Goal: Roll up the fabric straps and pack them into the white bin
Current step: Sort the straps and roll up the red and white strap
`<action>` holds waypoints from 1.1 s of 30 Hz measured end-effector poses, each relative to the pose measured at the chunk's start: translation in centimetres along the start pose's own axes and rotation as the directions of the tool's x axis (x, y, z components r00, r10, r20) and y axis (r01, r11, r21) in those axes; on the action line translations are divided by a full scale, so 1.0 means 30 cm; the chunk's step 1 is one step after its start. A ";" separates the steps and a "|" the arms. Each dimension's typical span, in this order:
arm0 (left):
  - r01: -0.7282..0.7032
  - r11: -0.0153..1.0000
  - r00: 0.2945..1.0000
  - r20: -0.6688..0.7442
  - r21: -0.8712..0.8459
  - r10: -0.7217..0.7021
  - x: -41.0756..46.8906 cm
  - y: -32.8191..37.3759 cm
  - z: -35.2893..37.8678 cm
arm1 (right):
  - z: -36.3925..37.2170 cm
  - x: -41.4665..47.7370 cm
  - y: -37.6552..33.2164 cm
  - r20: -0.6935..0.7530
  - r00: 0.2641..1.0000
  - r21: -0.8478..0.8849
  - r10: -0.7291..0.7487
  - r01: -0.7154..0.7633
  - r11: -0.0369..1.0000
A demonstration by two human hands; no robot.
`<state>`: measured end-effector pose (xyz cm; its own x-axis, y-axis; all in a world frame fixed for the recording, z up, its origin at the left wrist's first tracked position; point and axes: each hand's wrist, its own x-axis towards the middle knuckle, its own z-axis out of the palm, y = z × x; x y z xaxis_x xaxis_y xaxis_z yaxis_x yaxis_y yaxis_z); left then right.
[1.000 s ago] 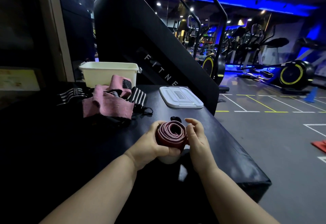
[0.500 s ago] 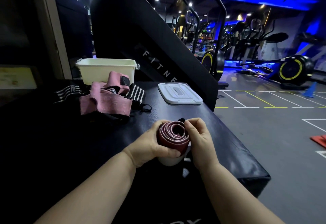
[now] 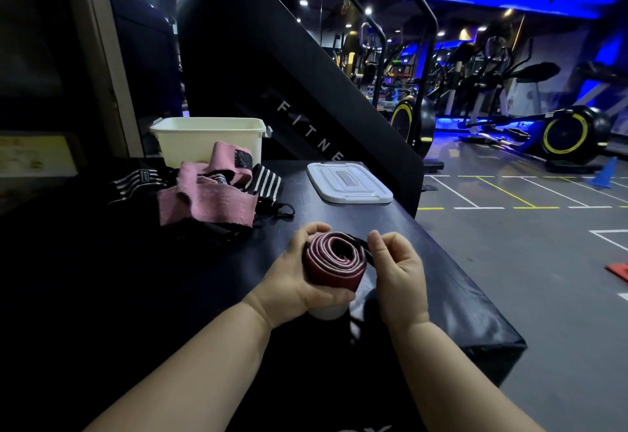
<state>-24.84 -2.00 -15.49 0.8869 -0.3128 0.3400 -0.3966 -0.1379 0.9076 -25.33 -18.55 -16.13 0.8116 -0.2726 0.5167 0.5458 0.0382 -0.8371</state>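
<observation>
Over black padding, left hand grips rolled strap; right hand has released, now pinching its black end.

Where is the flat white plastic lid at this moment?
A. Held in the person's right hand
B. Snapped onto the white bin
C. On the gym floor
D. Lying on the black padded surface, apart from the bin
D: the flat white plastic lid lies on the black padded surface, to the right of the open white bin, while the left hand holds the dark red rolled fabric strap.
</observation>
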 end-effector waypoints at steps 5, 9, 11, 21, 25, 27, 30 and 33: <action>-0.038 0.998 0.995 -0.094 0.050 0.043 0.000 -0.004 0.007 | 0.008 -0.004 0.006 0.107 0.991 -0.061 0.075 -0.069 0.996; 0.008 0.996 0.987 -0.161 0.085 0.006 0.008 -0.008 0.012 | 0.019 -0.006 -0.010 0.164 0.980 -0.150 0.114 -0.089 0.985; 0.024 0.996 0.983 -0.186 0.088 -0.007 0.012 -0.007 0.017 | 0.015 -0.009 -0.020 0.195 0.977 -0.073 0.081 -0.068 0.995; 0.173 0.926 0.981 0.145 -0.335 -0.131 0.025 -0.014 -0.050 | 0.005 -0.001 -0.007 0.310 0.939 -0.045 0.152 -0.145 0.988; 0.161 0.935 0.984 0.120 -0.315 -0.129 0.025 -0.012 -0.051 | 0.001 0.007 -0.004 0.319 0.932 -0.071 0.169 -0.154 0.985; 0.132 0.963 0.990 0.071 -0.235 -0.118 0.025 -0.016 -0.046 | 0.005 0.005 -0.016 0.317 0.933 -0.061 0.172 -0.161 0.985; 0.090 0.995 0.996 -0.022 -0.050 -0.091 0.026 -0.030 -0.035 | 0.007 0.008 -0.021 0.298 0.932 -0.041 0.205 -0.202 0.979; 0.041 0.994 0.994 -0.105 0.102 -0.030 0.022 -0.030 -0.019 | 0.004 0.005 -0.024 0.304 0.931 -0.035 0.202 -0.201 0.979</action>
<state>-23.75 -1.55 -15.94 0.9184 -0.2085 0.3364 -0.3821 -0.2454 0.8910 -25.60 -18.51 -15.43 0.9291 0.0459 0.3671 0.3643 0.0587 -0.9294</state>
